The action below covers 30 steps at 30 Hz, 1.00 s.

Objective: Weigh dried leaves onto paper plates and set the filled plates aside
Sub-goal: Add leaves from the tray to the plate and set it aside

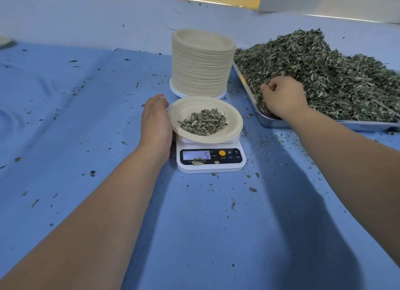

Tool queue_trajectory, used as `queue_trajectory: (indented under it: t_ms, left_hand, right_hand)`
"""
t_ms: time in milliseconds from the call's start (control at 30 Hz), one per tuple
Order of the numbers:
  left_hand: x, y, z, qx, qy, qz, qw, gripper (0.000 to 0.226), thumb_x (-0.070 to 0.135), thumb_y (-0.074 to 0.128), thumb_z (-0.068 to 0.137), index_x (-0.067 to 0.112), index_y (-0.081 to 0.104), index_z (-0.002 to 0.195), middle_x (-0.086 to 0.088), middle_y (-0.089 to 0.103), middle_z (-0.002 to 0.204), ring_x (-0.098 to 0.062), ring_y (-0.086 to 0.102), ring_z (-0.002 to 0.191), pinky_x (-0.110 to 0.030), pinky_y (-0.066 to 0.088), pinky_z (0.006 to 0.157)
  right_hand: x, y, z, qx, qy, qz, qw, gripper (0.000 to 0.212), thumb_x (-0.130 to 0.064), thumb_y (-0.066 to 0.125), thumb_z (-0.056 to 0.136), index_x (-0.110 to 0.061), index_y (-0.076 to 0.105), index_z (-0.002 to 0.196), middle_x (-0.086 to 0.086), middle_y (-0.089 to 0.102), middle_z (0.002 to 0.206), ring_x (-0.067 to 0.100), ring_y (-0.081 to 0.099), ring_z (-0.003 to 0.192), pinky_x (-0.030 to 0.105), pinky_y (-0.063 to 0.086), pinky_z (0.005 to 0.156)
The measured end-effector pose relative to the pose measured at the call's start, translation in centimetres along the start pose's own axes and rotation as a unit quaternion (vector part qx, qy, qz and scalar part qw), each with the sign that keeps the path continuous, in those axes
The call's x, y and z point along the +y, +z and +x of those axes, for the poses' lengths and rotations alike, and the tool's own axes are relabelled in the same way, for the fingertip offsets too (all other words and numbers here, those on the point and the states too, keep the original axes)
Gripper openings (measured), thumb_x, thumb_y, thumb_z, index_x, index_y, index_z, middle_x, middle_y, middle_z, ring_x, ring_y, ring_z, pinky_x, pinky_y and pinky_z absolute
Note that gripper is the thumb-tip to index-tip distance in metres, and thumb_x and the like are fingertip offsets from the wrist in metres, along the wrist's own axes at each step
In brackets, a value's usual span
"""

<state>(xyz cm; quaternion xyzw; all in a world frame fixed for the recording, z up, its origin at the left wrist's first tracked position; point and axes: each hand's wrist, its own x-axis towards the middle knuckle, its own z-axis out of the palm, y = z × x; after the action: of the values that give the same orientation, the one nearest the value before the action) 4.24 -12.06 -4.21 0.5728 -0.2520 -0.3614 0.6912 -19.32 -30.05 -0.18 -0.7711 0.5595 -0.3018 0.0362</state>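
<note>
A paper plate (pixel 186 110) holding a small heap of dried leaves (pixel 203 121) sits on a white digital scale (pixel 211 159) whose display reads 5. My left hand (pixel 155 125) is at the plate's left rim, fingers wrapped under its edge. My right hand (pixel 281 95) reaches into the big pile of dried leaves (pixel 324 73) on a metal tray (pixel 272 121), fingers curled into the leaves at the pile's near left corner.
A tall stack of empty paper plates (pixel 201 66) stands just behind the scale. Leaf crumbs are scattered over the blue cloth (pixel 86 116) covering the table. Part of another plate (pixel 5 41) shows at the far left edge.
</note>
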Motion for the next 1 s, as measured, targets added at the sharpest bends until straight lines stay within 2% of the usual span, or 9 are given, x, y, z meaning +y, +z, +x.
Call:
queue_trajectory:
  t_ms: [133,267,367,467,600,700,800,900,1000]
  left_hand:
    - [-0.1,0.0,0.0,0.005,-0.003,0.003,1.000,0.041,0.047,0.043,0.075,0.040,0.053,0.115,0.014,0.053,0.144,-0.011,0.051,0.132,-0.042,0.039,0.117]
    - [0.1,0.1,-0.1,0.006,-0.002,0.010,1.000,0.049,0.048,0.042,0.075,0.041,0.051,0.122,0.012,0.052,0.148,-0.012,0.050,0.135,-0.042,0.038,0.117]
    - [0.0,0.0,-0.1,0.011,0.006,0.017,1.000,0.041,0.048,0.042,0.075,0.040,0.055,0.114,0.013,0.055,0.142,-0.011,0.053,0.131,-0.044,0.040,0.117]
    - [0.1,0.0,-0.3,0.002,0.017,0.017,1.000,0.021,0.047,0.042,0.076,0.042,0.056,0.091,0.014,0.057,0.131,-0.011,0.055,0.125,-0.047,0.041,0.115]
    - [0.1,-0.1,0.0,0.004,0.015,0.001,1.000,0.020,0.047,0.045,0.077,0.041,0.056,0.093,0.014,0.057,0.134,-0.011,0.055,0.126,-0.048,0.040,0.116]
    - [-0.2,-0.2,0.2,0.007,0.012,-0.005,1.000,0.036,0.048,0.047,0.077,0.040,0.058,0.109,0.010,0.057,0.141,-0.014,0.055,0.131,-0.045,0.041,0.115]
    - [-0.1,-0.3,0.1,0.006,0.012,-0.002,1.000,0.034,0.048,0.046,0.078,0.040,0.058,0.108,0.009,0.058,0.139,-0.017,0.056,0.130,-0.046,0.042,0.115]
    - [0.0,-0.2,0.1,0.004,0.010,0.003,1.000,0.022,0.047,0.045,0.078,0.038,0.058,0.094,0.009,0.060,0.134,-0.020,0.057,0.128,-0.047,0.042,0.114]
    - [0.1,-0.1,-0.3,0.005,0.013,0.007,1.000,0.016,0.046,0.043,0.078,0.037,0.054,0.085,0.010,0.059,0.122,-0.025,0.057,0.126,-0.050,0.043,0.113]
  right_hand:
    - [0.1,-0.4,-0.1,0.012,0.000,0.019,1.000,0.046,-0.040,0.051,0.102,-0.002,0.059,0.079,0.016,0.060,0.066,0.031,0.053,0.057,0.037,0.050,0.061]
    - [-1.9,-0.9,-0.1,0.037,-0.012,0.080,0.996,0.047,-0.039,0.053,0.100,-0.002,0.055,0.072,0.006,0.052,0.060,0.020,0.046,0.052,0.029,0.040,0.056]
    - [-5.8,-1.4,-0.4,0.043,-0.049,0.135,0.989,0.043,-0.040,0.056,0.098,-0.008,0.058,0.070,-0.006,0.055,0.055,0.004,0.045,0.046,0.024,0.039,0.050]
    - [-10.0,-1.7,-1.4,0.013,-0.124,0.189,0.974,0.039,-0.041,0.061,0.096,-0.007,0.068,0.080,0.007,0.067,0.072,0.013,0.053,0.061,0.033,0.049,0.063]
    - [-13.7,-1.1,-3.2,-0.081,-0.224,0.156,0.959,0.033,-0.040,0.062,0.097,-0.010,0.072,0.085,0.006,0.071,0.079,0.016,0.061,0.071,0.031,0.049,0.069]
    - [-14.5,-0.5,-4.0,-0.181,-0.277,0.075,0.941,0.029,-0.040,0.062,0.098,-0.015,0.073,0.087,-0.001,0.070,0.078,0.010,0.060,0.072,0.028,0.045,0.069]
    - [-14.0,-0.9,-4.2,-0.212,-0.270,0.097,0.934,0.023,-0.038,0.063,0.097,-0.019,0.073,0.090,-0.008,0.068,0.079,0.009,0.059,0.074,0.026,0.047,0.072]
    - [-12.8,-1.5,-4.5,-0.175,-0.238,0.154,0.943,0.024,-0.037,0.061,0.098,-0.018,0.075,0.097,0.001,0.073,0.091,0.019,0.067,0.090,0.039,0.055,0.085]
    - [-10.3,-1.5,-5.0,-0.107,-0.183,0.236,0.948,0.025,-0.037,0.057,0.100,-0.019,0.075,0.097,0.002,0.073,0.091,0.012,0.067,0.082,0.037,0.055,0.077]
